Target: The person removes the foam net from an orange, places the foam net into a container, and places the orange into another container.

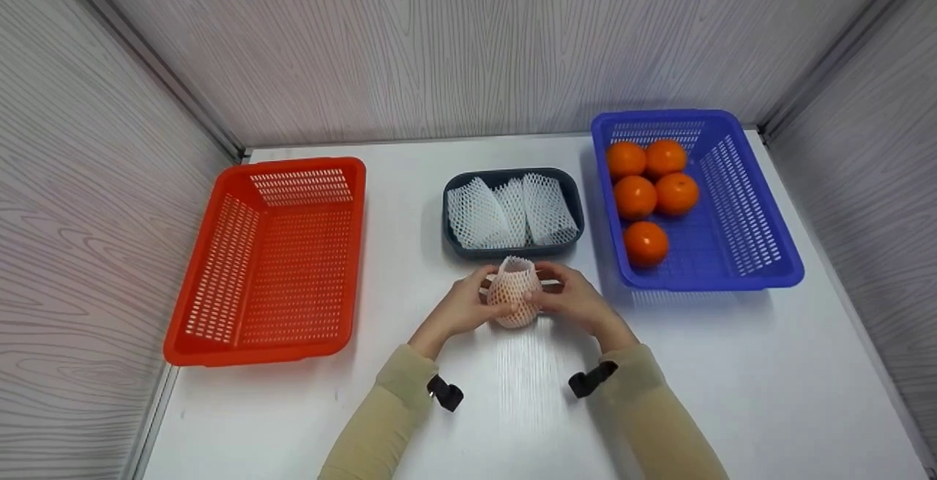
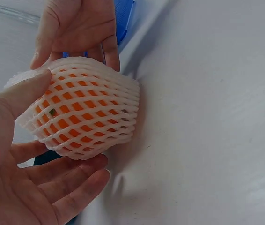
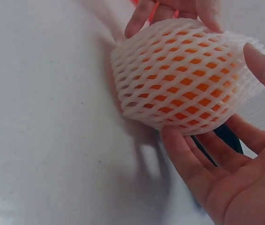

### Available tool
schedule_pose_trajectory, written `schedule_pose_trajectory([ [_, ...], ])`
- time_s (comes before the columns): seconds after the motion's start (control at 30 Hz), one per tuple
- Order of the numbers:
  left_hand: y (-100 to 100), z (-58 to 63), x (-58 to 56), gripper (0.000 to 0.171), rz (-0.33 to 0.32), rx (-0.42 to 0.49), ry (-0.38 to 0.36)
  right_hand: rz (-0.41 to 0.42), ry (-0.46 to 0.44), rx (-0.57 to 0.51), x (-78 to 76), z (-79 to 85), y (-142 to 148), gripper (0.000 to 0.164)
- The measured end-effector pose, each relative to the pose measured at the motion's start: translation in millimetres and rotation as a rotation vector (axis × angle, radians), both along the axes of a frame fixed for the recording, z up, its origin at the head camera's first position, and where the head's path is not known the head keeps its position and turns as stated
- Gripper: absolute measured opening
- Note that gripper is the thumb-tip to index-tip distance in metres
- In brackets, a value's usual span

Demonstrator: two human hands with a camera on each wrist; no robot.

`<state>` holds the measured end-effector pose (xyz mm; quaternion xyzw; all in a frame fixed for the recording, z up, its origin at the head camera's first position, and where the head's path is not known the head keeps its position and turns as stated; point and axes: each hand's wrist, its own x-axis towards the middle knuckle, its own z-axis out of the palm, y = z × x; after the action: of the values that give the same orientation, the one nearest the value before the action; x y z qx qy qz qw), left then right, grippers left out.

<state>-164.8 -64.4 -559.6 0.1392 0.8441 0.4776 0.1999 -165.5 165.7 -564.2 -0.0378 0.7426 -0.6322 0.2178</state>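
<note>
An orange inside a white foam net sleeve (image 1: pixel 514 294) stands upright on the table, its open sleeve end on top. From the left side my left hand (image 1: pixel 466 306) grips it, thumb on the near face and fingers behind. My right hand (image 1: pixel 578 299) holds the opposite side in much the same way. In the left wrist view the orange (image 2: pixel 83 104) shows through the mesh, with a small green spot. The right wrist view shows the foam net (image 3: pixel 184 77) stretched around the fruit between both hands.
Behind the hands is a dark tray (image 1: pixel 512 252) with several flat foam nets (image 1: pixel 477 215). To the right, a blue basket (image 1: pixel 761 202) holds several bare oranges (image 1: pixel 635 197) along its left side. A red basket (image 1: pixel 300 275) stands at the left. Walls enclose the table's back and sides.
</note>
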Motion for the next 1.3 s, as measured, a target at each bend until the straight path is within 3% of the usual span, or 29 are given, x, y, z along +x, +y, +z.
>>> schedule_pose_trajectory([
  [0.23, 2.8, 2.2, -5.1, 0.071, -0.021, -0.008, -0.012, 0.009, 0.091, 0.106, -3.3, 4.8, -4.4, 0.059],
  [0.37, 5.0, 1.6, -7.2, 0.060, -0.006, 0.025, 0.007, -0.009, 0.141, 0.065, -3.6, 4.4, -7.3, 0.044],
  [0.57, 7.9, 0.1, -8.4, 0.042, 0.061, 0.126, 0.024, -0.137, 0.190, 0.059, -2.9, 4.9, -13.6, 0.020],
  [0.77, 11.7, 2.2, -10.5, 0.023, 0.146, 0.177, 0.123, -0.185, 0.191, 0.078, -3.0, 7.3, -17.4, 0.013],
  [0.97, 16.9, 8.4, -9.7, 0.013, 0.233, 0.147, 0.170, -0.135, 0.154, 0.022, -3.1, 4.7, -13.0, 0.037],
  [1.07, 19.6, 8.9, -9.5, 0.013, 0.278, 0.123, 0.173, -0.036, 0.125, 0.060, -1.0, 9.2, -10.0, 0.048],
  [1.13, 21.5, 8.3, -9.5, 0.012, 0.303, 0.124, 0.179, 0.024, 0.120, 0.094, 2.8, 20.7, -10.0, 0.046],
  [1.2, 22.8, 7.0, -9.8, 0.013, 0.316, 0.134, 0.185, 0.043, 0.125, 0.115, 3.3, 21.7, -10.4, 0.040],
  [1.3, 21.9, 6.2, -10.4, 0.015, 0.308, 0.155, 0.190, -0.008, 0.123, 0.117, 1.6, 17.6, -11.1, 0.028],
])
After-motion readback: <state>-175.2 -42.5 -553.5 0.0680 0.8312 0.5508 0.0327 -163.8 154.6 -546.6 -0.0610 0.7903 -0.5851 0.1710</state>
